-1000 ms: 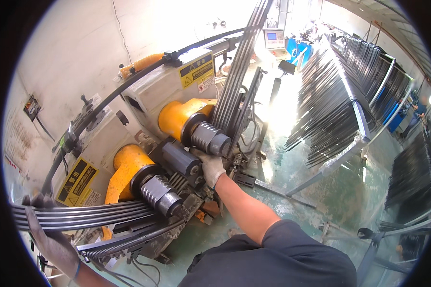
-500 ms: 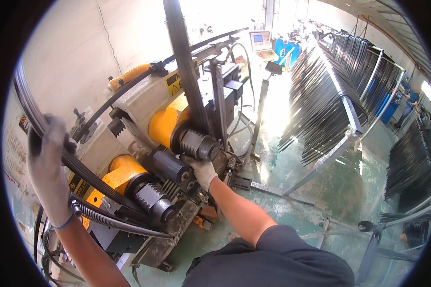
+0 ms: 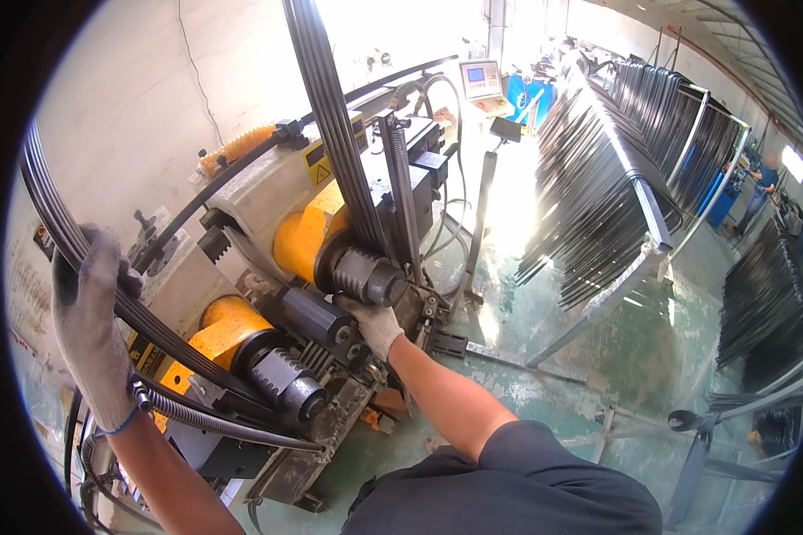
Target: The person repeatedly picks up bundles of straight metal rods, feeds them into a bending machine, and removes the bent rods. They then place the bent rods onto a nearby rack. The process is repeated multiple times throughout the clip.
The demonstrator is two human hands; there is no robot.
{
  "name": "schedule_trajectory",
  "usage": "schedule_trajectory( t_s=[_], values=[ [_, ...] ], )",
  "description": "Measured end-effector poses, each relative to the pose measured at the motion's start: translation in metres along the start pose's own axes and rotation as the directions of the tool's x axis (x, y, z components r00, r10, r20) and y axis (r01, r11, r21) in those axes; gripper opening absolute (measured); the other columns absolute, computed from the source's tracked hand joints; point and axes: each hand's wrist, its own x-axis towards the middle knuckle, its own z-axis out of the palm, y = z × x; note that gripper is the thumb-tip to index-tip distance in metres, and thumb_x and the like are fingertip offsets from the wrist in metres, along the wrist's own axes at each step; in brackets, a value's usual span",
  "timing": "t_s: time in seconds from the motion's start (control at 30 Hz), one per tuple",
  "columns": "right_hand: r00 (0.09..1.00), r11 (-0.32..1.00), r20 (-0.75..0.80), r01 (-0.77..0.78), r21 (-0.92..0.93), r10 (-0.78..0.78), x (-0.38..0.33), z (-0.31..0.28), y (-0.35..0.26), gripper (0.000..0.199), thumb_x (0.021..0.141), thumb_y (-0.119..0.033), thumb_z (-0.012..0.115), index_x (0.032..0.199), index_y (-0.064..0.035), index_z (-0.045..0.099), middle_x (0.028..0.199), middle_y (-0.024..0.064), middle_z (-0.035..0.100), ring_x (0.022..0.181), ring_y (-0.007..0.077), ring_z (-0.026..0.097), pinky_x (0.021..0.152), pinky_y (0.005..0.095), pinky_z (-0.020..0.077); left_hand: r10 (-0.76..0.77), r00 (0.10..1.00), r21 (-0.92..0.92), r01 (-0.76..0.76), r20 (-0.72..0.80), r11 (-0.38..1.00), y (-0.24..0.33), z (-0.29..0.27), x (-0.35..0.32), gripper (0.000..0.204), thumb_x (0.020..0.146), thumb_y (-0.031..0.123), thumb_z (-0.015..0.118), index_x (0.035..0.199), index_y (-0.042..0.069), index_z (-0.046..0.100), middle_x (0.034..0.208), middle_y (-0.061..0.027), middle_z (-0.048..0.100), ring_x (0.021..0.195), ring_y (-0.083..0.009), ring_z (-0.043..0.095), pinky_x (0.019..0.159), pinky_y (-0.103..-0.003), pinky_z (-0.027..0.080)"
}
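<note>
The left hand [image 3: 94, 321] was curled round the rods [image 3: 171, 341] at the left end of the machine [image 3: 241, 192]; the right hand [image 3: 375, 326] lay beside the block [image 3: 309, 314], its hold hidden. Steady support, fingers clear of the 2 rollers [image 3: 281, 374], seemed wisest.

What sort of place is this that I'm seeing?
Probably a metalworking shop or small factory: a heavy machine with two yellow arms, a control panel with a small screen, and a long rack hung with many dark, slender rods.
</note>
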Motion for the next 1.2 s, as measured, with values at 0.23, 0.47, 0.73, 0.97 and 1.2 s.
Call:
schedule_trajectory(
  t_s=[0.23,0.47,0.73,0.97,1.2],
  values=[
    [0.995,0.988,-0.005,0.099,-0.119,-0.101,0.001,-0.006,0.008,0.036,0.101,-0.019,0.076,0.135,-0.0064,0.077,0.126,0.0125,0.076,0.113,0.0201,0.073,0.097,0.0357,0.0587,0.009,1.000,-0.024,-0.009,0.015,1.000,0.002,0.004,0.001,0.045,0.102,0.042,0.082,0.125,0.004,0.074,0.091,-0.0028,0.066,0.083,-0.0114,0.063,0.076,-0.029,0.049],
    [0.941,0.827,0.085,0.330,-0.454,-0.328,-0.001,-0.008,0.004,0.035,0.102,-0.018,0.075,0.136,-0.0085,0.076,0.128,0.0129,0.076,0.116,0.0239,0.073,0.101,0.0359,0.0579,-0.016,1.000,-0.030,0.016,0.018,0.999,0.001,0.003,0.001,0.045,0.102,0.043,0.082,0.125,0.005,0.073,0.090,-0.0027,0.066,0.082,-0.0114,0.063,0.076,-0.029,0.049],
    [1.000,1.000,0.024,0.017,-0.007,-0.017,-0.002,-0.002,-0.004,0.038,0.102,-0.023,0.076,0.137,-0.0074,0.076,0.128,0.0137,0.077,0.117,0.0221,0.073,0.101,0.0359,0.0570,-0.009,1.000,-0.019,0.009,0.009,1.000,-0.005,-0.001,0.002,0.046,0.103,0.043,0.082,0.127,0.004,0.074,0.092,-0.0030,0.068,0.083,-0.0111,0.065,0.077,-0.029,0.050],
    [0.999,0.999,0.019,0.031,-0.007,-0.031,-0.006,-0.004,-0.014,0.042,0.100,-0.025,0.078,0.135,-0.0033,0.075,0.126,0.0139,0.077,0.118,0.0219,0.072,0.102,0.0356,0.0561,0.095,0.994,0.097,-0.088,-0.062,0.991,-0.027,-0.014,0.013,0.048,0.102,0.040,0.083,0.132,0.004,0.077,0.098,-0.0042,0.072,0.085,-0.0127,0.067,0.081,-0.030,0.053],
    [0.985,0.973,-0.029,-0.160,0.167,0.167,-0.009,0.002,-0.038,0.036,0.098,-0.021,0.079,0.128,-0.0009,0.075,0.113,0.0089,0.077,0.100,0.0185,0.072,0.088,0.0355,0.0568,-0.150,0.985,-0.159,0.162,0.089,0.974,-0.024,-0.033,0.007,0.039,0.100,0.030,0.084,0.127,0.005,0.073,0.096,-0.0061,0.072,0.083,-0.0153,0.072,0.077,-0.032,0.059]
  ],
)
